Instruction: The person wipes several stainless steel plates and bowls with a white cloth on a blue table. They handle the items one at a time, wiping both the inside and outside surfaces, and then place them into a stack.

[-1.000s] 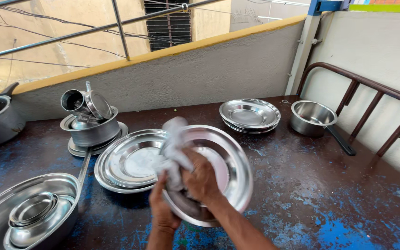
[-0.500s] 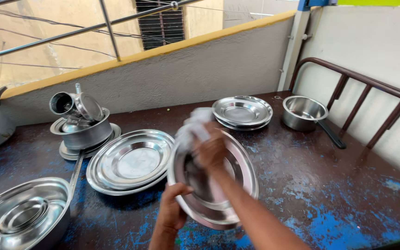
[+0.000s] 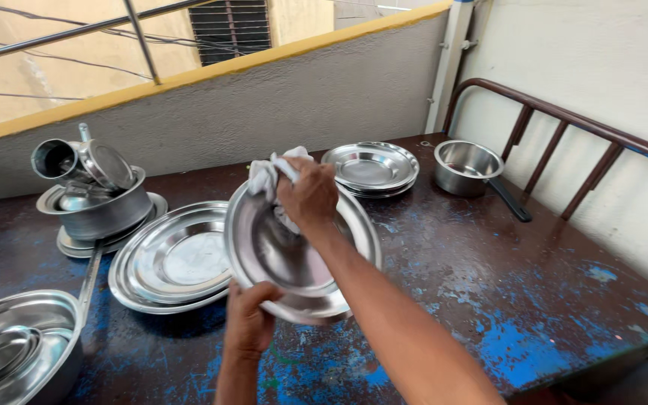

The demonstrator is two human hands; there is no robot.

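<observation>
1. A round steel plate (image 3: 294,259) is held tilted above the tabletop (image 3: 489,300), its lower rim grasped in the grip of the left hand (image 3: 249,322).
2. A white cloth (image 3: 271,176) is clenched in the right hand (image 3: 309,196) and pressed against the plate's upper inner face.
3. Stacked steel plates (image 3: 170,259) are seen lying just left of it.
4. A saucepan (image 3: 468,166) is seen standing well apart, at the far right.

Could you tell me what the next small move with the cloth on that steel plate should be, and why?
Probably sweep the white cloth down across the plate's middle toward its lower rim. The right hand presses the cloth at the upper edge of the tilted steel plate, while the left hand grips the bottom rim, so the centre and lower part lie uncovered by the cloth.
</observation>
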